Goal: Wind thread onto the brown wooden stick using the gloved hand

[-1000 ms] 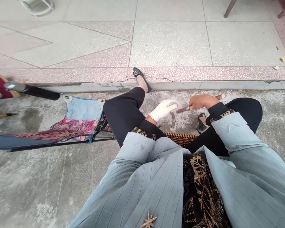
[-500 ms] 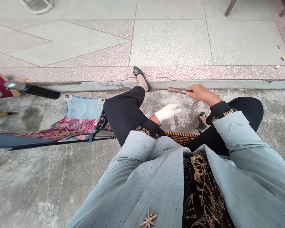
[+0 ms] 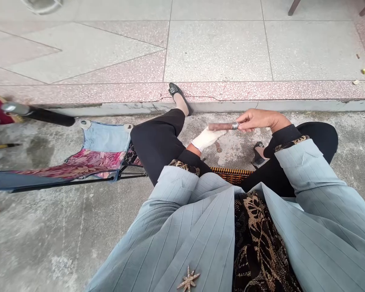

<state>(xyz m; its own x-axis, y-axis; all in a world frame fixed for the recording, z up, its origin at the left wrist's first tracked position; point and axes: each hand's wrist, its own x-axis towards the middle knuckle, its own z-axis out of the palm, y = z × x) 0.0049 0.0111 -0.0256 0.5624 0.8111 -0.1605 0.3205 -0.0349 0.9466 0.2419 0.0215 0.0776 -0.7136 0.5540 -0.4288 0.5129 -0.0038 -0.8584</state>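
I sit low with my knees apart over rough concrete. My right hand, bare, grips a brown rod-like tool with a metal ring near the fingers; the tool lies level and points left. My left hand wears a white glove and reaches up under the tool's free end, fingers close together and touching it. A small rusty piece lies on the ground just below the two hands.
A folding stool with a blue and floral cloth seat stands to my left. A black handle with a metal tip lies beyond it. The raised tiled step runs across in front. A woven mat edge shows under me.
My right hand swung the tool up toward the step, then brought it back down to the middle. The gloved left hand rose from the ground to meet the tool's end.
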